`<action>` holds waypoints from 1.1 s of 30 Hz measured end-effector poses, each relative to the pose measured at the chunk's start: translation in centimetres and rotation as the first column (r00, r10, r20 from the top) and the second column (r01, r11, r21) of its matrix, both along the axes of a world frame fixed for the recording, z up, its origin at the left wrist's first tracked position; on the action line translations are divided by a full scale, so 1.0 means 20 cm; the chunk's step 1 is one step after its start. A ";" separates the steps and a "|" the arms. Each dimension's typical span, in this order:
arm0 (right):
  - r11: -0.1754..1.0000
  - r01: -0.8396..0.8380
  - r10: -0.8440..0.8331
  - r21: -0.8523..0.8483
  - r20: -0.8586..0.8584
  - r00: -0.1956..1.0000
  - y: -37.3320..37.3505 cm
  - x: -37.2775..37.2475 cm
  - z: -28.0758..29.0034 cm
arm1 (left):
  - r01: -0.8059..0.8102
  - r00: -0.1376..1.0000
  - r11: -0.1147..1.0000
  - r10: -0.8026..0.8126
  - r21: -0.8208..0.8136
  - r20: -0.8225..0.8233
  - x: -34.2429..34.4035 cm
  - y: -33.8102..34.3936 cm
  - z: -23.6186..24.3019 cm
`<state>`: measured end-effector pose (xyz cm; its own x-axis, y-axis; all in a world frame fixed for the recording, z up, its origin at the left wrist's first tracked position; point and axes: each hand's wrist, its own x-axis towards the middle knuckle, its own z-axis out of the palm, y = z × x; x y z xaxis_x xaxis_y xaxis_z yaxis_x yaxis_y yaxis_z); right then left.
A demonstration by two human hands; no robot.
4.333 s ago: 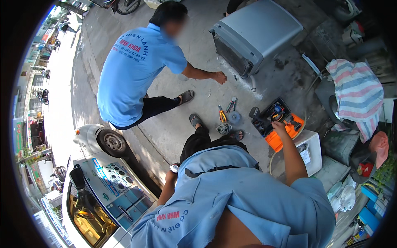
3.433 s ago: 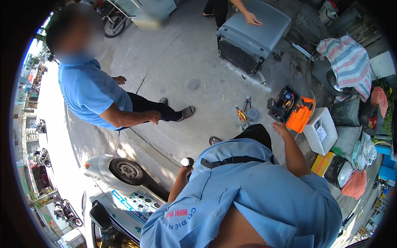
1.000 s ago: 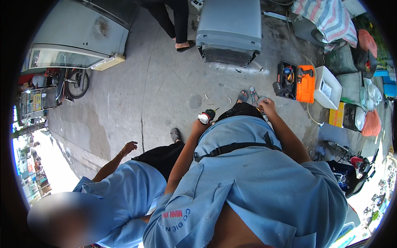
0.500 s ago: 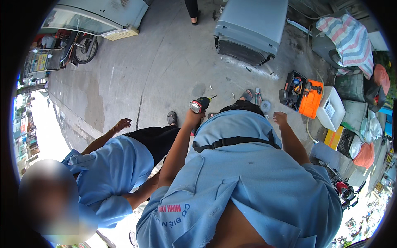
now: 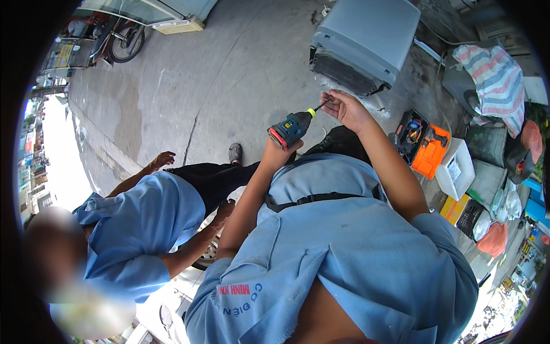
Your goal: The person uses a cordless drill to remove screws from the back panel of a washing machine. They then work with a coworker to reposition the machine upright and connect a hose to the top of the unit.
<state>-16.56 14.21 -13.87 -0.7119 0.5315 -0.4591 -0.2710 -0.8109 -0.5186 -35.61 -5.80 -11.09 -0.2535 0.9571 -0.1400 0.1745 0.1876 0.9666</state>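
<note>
In front of my waist, my left hand [image 5: 277, 151] is wrapped round the handle of a cordless drill driver [image 5: 291, 128]. Its body is dark teal with a red base and a yellow ring at the nose, tilted up and to the right. A thin dark bit [image 5: 320, 106] sticks out of it. My right hand [image 5: 349, 113] reaches across to the bit's far end, thumb and fingertips pinched around it, the other fingers loosely bent. Whether a small screw sits at the tip is too small to tell.
A large grey appliance [image 5: 369, 43] lies on the concrete ahead. To the right stand an open black and orange toolbox [image 5: 431, 153], a white bin [image 5: 457, 167] and piled bags. A co-worker in a blue shirt [image 5: 152, 209] is close on my left. A motorbike wheel [image 5: 126, 43] shows at far left.
My left hand has raised the drill driver and tilted it. My right hand has come from my right side to the bit. The leg at the top has left the view.
</note>
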 end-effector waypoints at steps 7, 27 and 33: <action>0.997 0.047 -0.045 -0.059 0.043 0.998 0.18 -0.19 0.02 | -0.115 0.991 0.993 0.116 -0.031 0.059 -0.05 0.14 -0.11; 0.944 -0.151 0.219 -0.293 0.214 0.952 1.23 -0.76 -1.14 | -0.413 0.882 0.852 0.462 -0.321 0.091 -0.22 1.05 -1.17; 0.931 -0.144 0.254 -0.334 0.313 0.915 1.37 -0.79 -1.75 | -0.388 0.851 0.861 0.472 -0.330 0.231 -0.31 1.23 -1.74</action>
<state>-32.46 41.65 -48.83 -0.5550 0.1945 -0.8088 0.0641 -0.9594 -0.2747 -41.87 18.77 -45.88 -0.5374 0.6773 -0.5025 -0.2668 0.4288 0.8631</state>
